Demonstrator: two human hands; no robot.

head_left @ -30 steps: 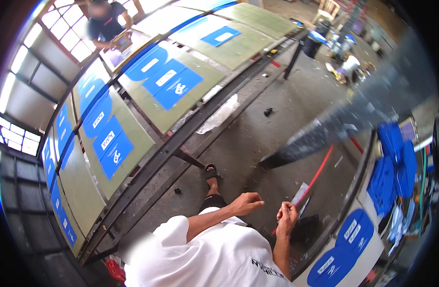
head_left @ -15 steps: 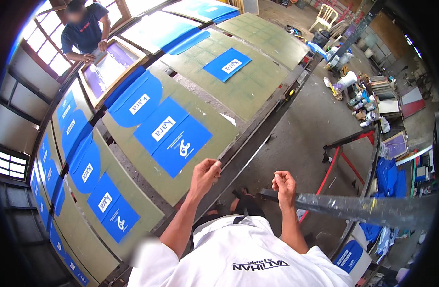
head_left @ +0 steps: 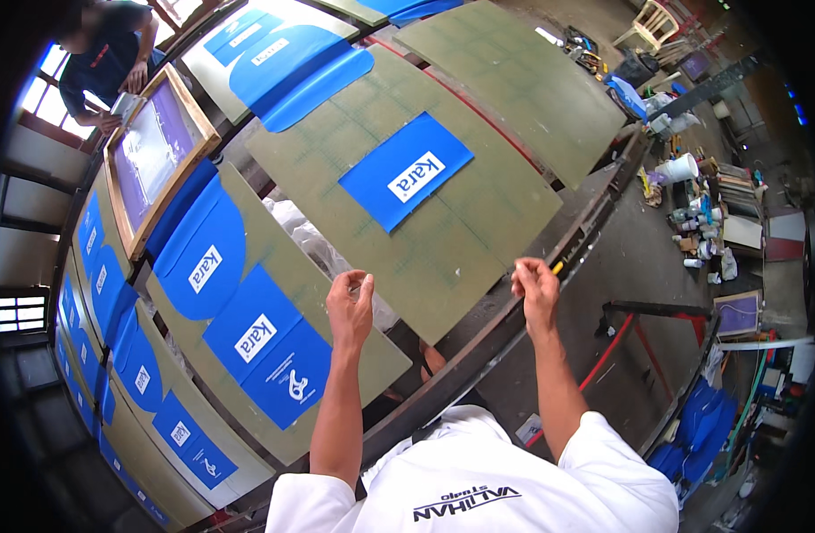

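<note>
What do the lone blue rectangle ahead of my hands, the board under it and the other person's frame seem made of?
The rectangle: perhaps fabric or thin plastic, matte, lying flat with crisp edges. The board: possibly coated wood or fibreglass; its olive surface has a faint sheen. The frame: probably bare wood, judging by its tan, blocky sides.

Sheet point(head_left: 376, 188) on board point(head_left: 443, 275) ahead

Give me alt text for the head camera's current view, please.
A person's left hand and right hand are raised apart, partly curled, near greenish boards bearing flat blue pieces with white labels. At upper left, a co-worker reaches to a wooden-framed purple-and-white screen.
</note>
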